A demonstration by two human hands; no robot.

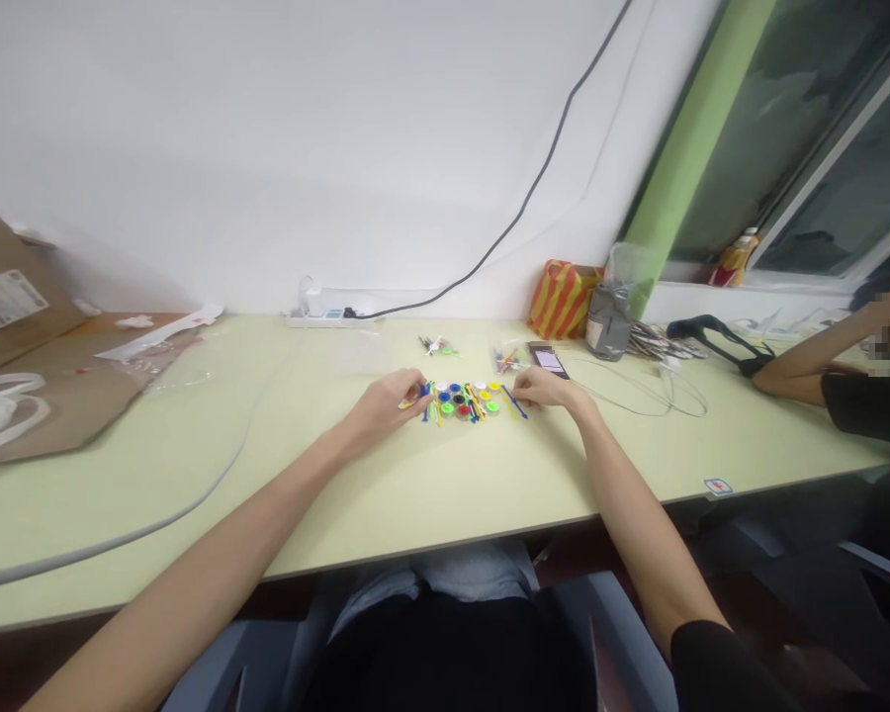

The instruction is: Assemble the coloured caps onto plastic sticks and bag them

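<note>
Small coloured plastic pieces lie grouped on the pale table (445, 475), round discs and thin arrow-tipped sticks among them. Several discs, such as the red disc (462, 411) and the green disc (492, 406), sit between the sticks. At the group's left end, my left hand (386, 407) is closed around small blue and yellow plastic pieces (407, 402), partly hidden by its fingers. My right hand (547, 388) rests at the right end with fingers curled together, beside a blue stick (517, 403). Whatever its fingertips hold is too small to make out.
Behind the group lie a small bag of pieces (508, 358), more loose pieces (437, 345) and a phone (549, 360). A striped bag (560, 300) and a grey pouch (608, 318) stand by the wall. Cardboard (74, 386) lies left; another person's arm (823, 346) rests right.
</note>
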